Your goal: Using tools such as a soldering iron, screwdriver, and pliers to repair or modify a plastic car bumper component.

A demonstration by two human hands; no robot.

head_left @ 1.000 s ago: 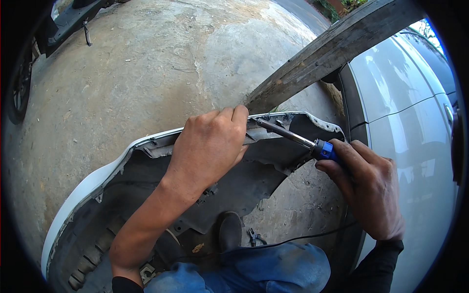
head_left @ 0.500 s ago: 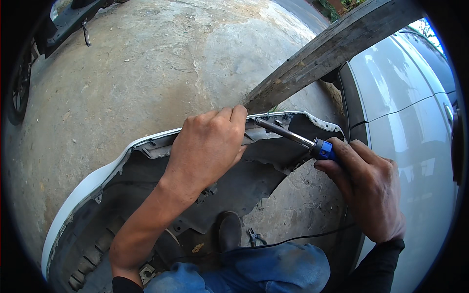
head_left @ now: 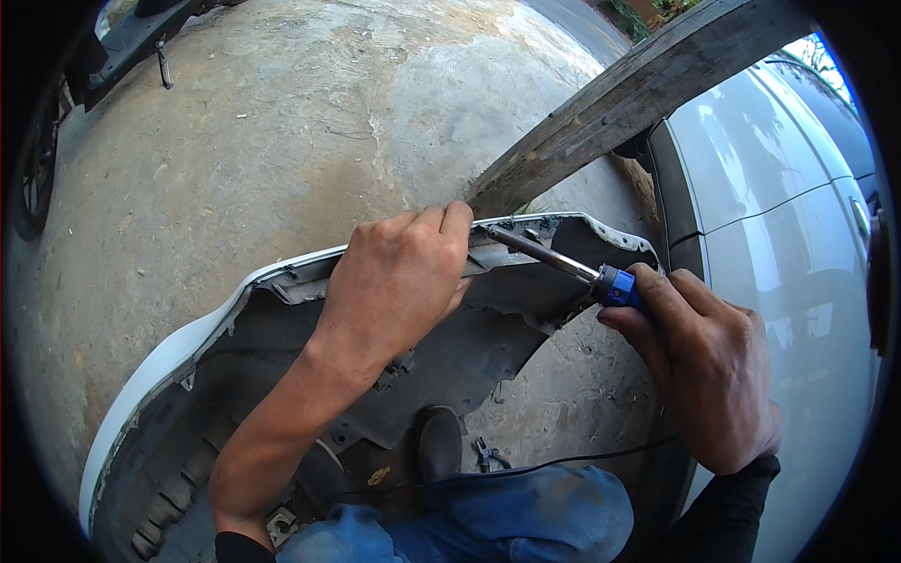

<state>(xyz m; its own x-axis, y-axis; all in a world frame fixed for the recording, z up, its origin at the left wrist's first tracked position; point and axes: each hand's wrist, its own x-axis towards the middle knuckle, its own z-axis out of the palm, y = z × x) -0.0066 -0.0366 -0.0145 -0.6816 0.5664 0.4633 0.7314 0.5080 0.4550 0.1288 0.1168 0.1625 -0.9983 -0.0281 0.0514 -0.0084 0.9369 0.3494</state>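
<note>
A white car bumper (head_left: 148,380) with a dark inner side stands across in front of me. My left hand (head_left: 399,272) is closed over its upper edge, and the fingertips are hidden behind the rim. In my right hand (head_left: 704,352) is a soldering iron (head_left: 563,264) with a blue handle and a metal barrel, gripped between thumb and fingers. The iron's tip meets the inside of the bumper's upper edge, just right of my left hand. Dark, rough marks run along that edge by the tip.
A wooden post (head_left: 610,108) slants up behind the bumper. At right stands a white car (head_left: 788,244). A black cord (head_left: 572,459) crosses over my knees, near pliers (head_left: 486,455) on the concrete floor (head_left: 253,141). Part of a motorcycle (head_left: 122,52) shows far left.
My right hand and the soldering iron have shifted very slightly to the left. The left hand keeps its hold on the bumper's edge.
</note>
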